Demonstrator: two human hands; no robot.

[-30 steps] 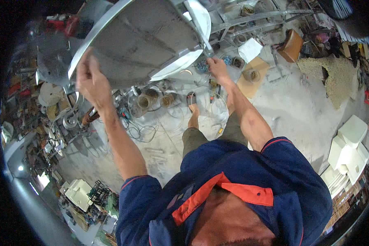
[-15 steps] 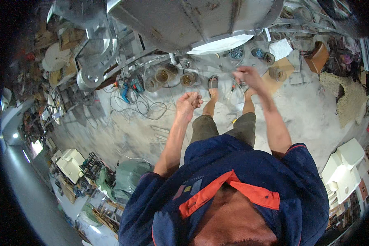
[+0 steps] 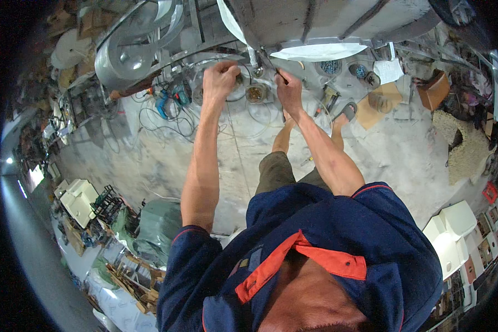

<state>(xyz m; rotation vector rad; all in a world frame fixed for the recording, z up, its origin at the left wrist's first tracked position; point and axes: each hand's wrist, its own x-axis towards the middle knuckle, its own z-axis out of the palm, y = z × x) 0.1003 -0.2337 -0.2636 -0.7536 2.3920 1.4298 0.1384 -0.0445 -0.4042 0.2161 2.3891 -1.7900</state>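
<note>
Reaching forward, my left hand (image 3: 220, 80) is curled closed beside the grey metal frame (image 3: 205, 47); what its fingers hold, if anything, is hidden. My right hand (image 3: 289, 91) is closed on a thin dark rod-like tool (image 3: 272, 65), which points up toward the frame's underside. Above both hands is the large grey ribbed panel (image 3: 326, 19), with a white sheet-like piece (image 3: 318, 52) along its lower edge. Between my hands, on the floor, stands a tub of small brownish parts (image 3: 255, 93).
A blue power tool (image 3: 161, 104) and looping cables lie on the floor at left. To the right are a container of bluish screws (image 3: 330, 67), a cardboard piece (image 3: 379, 102) and a brown box (image 3: 431, 89). Cream molded pieces (image 3: 451, 238) stand far right.
My left hand has moved forward and left, up to the frame. The right hand has swung left with the thin tool, toward the frame. My body and view have shifted slightly.
</note>
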